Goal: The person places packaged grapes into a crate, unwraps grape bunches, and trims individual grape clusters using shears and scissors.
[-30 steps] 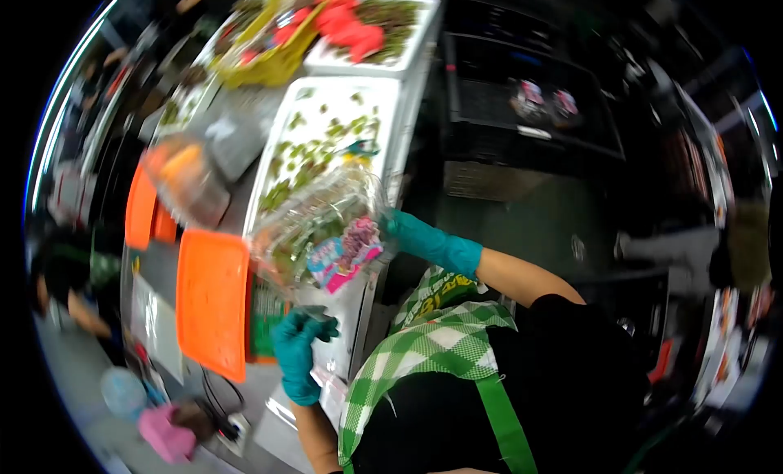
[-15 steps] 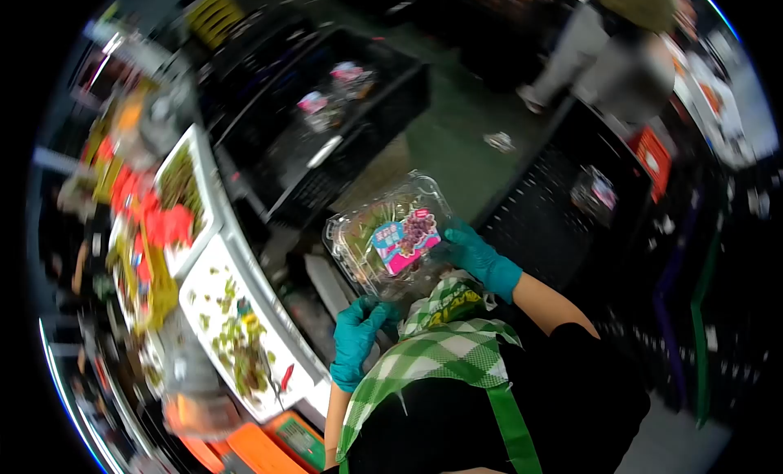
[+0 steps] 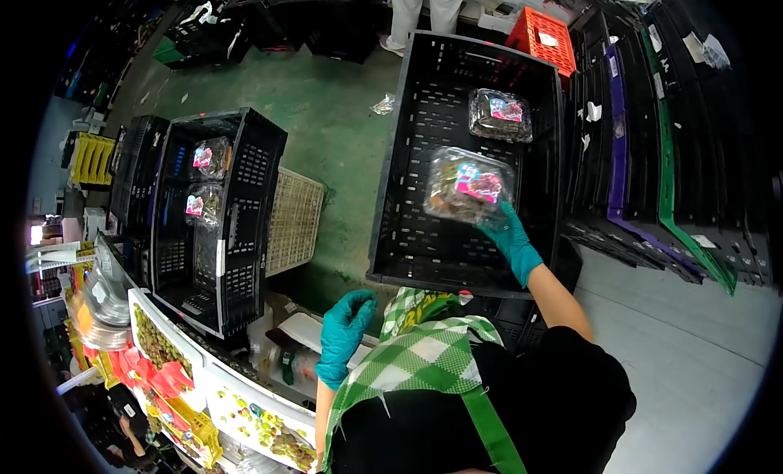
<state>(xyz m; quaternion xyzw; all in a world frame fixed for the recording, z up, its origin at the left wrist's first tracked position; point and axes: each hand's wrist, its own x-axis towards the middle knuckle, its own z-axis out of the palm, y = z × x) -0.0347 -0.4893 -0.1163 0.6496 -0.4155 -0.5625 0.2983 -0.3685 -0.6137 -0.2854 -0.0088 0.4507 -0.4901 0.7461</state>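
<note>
My right hand [image 3: 511, 239], in a teal glove, grips the near edge of a clear plastic grape clamshell [image 3: 469, 185]. The box bears a pink and blue label with grapes on it and is held over the black crate [image 3: 408, 245], slightly blurred. Farther back inside that crate lies a second labelled grape clamshell [image 3: 500, 115]. My left hand [image 3: 346, 334], gloved too, hangs in front of the green checked apron [image 3: 416, 364] with fingers loosely curled, a gap at the thumb and nothing held.
Another black crate [image 3: 236, 266] at left holds two labelled clamshells [image 3: 211, 158], beside a cream crate [image 3: 295, 221]. White trays [image 3: 214, 384] with loose grapes stand lower left. Stacked black crates [image 3: 599, 160] and a red crate [image 3: 542, 40] are at right. A person's legs [image 3: 424, 13] show behind.
My view has turned right. The clamshell, earlier between both hands near the apron, is now over the black crate in my right hand alone. My left hand has let go of it.
</note>
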